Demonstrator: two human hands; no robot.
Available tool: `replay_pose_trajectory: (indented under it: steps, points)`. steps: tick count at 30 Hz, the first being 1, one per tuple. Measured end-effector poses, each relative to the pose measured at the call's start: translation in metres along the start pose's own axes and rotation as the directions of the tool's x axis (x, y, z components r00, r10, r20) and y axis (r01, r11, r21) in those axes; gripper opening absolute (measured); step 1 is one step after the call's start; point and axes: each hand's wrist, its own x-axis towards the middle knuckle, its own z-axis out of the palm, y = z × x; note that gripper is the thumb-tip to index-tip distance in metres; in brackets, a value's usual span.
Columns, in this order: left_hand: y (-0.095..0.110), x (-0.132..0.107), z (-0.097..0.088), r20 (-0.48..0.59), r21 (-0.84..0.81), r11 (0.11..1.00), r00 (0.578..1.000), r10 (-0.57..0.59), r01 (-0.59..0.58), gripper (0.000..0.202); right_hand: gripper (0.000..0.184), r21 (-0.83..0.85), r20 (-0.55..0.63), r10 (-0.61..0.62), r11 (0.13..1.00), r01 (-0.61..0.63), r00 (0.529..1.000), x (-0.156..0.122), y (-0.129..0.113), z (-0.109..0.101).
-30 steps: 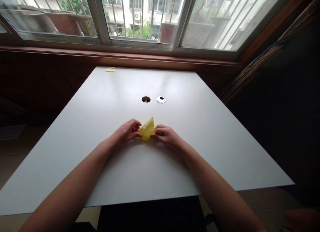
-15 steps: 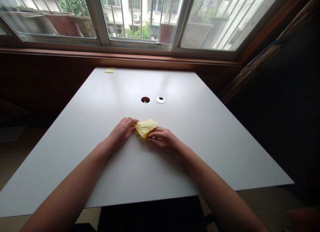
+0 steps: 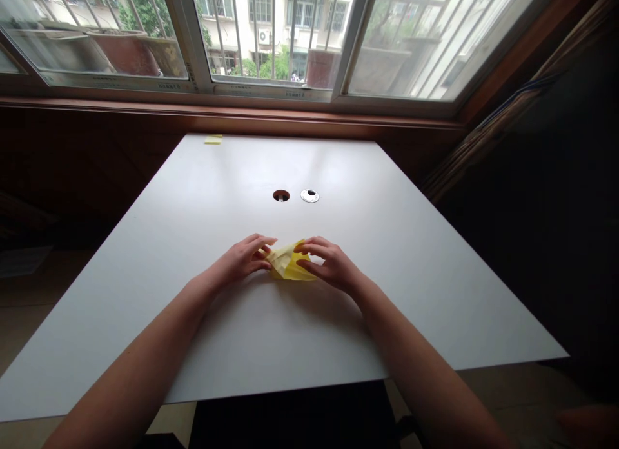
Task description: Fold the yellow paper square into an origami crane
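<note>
Yellow paper (image 3: 291, 269): creased and folded, lying on the white table (image 3: 285, 339) between the two hands; a paler facet faces left, a deeper yellow one right.
Left hand (image 3: 244, 255): at the paper's left end, thumb and forefinger apart, other fingers curled; from where I stand I cannot tell whether they pinch the edge.
Right hand (image 3: 334, 263): at the paper's right end, fingers bent, a clear gap between thumb and forefinger, not clamped together.
Bare forearms (image 3: 159, 333): coming in over the table's near edge, one from each side.
Round hole (image 3: 281, 195): cut in the tabletop beyond the hands, dark inside.
White disc (image 3: 309, 199): just right of that hole, with its own dark opening.
Small yellow piece (image 3: 213, 140): flat near the table's far left corner.
Windowsill (image 3: 242, 112): reddish brown, running behind the table's far edge.
Reddish pot (image 3: 128, 54): outside, behind the left pane.
</note>
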Motion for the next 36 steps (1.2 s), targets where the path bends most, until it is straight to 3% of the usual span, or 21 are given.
replay_pose_trajectory:
  steps: [6, 8, 10, 12, 16, 20, 27, 32, 36]
  points:
    - [0.015, -0.001, 0.008, 0.049, -0.346, 0.929, 0.991, -0.123, 0.132, 0.05, 0.016, -0.028, 0.036, -0.054, 0.998, 0.055, 0.998, -0.001, 0.002, -0.004]
    - [0.019, -0.001, 0.004, 0.061, -0.374, 0.917, 0.99, -0.127, 0.141, 0.046, 0.021, 0.005, 0.06, -0.032, 0.999, 0.032, 0.998, -0.003, 0.004, -0.008]
    - [0.018, -0.002, -0.006, 0.016, -0.268, 0.96, 0.997, -0.079, 0.08, 0.04, 0.024, 0.041, 0.077, 0.003, 0.999, -0.006, 0.997, -0.006, 0.008, -0.011]
    - [0.013, -0.003, -0.017, -0.025, -0.039, 0.999, 1.0, -0.004, 0.003, 0.03, 0.025, 0.062, 0.091, 0.026, 0.998, -0.032, 0.995, -0.009, 0.013, -0.012]
    - [-0.002, -0.003, -0.032, 0.062, 0.288, 0.948, 0.991, 0.122, -0.135, 0.017, 0.022, 0.063, 0.091, 0.008, 0.998, -0.014, 0.996, -0.012, 0.023, -0.011]
    - [0.001, -0.003, -0.026, 0.134, 0.294, 0.935, 0.977, 0.164, -0.198, 0.019, 0.02, 0.0, 0.09, -0.049, 0.999, 0.049, 0.995, -0.019, 0.028, -0.014]
    - [0.021, 0.001, 0.004, 0.206, 0.258, 0.921, 0.948, 0.241, -0.291, 0.038, 0.023, -0.062, 0.028, -0.062, 0.996, 0.064, 0.998, -0.043, 0.035, -0.032]
    - [0.033, 0.004, 0.016, 0.248, 0.308, 0.891, 0.933, 0.263, -0.333, 0.032, 0.024, -0.023, 0.018, 0.017, 1.0, -0.016, 1.0, -0.044, 0.024, -0.036]
    - [0.039, 0.004, 0.016, 0.254, 0.349, 0.873, 0.931, 0.261, -0.34, 0.034, 0.023, 0.024, 0.063, -0.034, 0.999, 0.032, 0.997, -0.034, 0.012, -0.029]
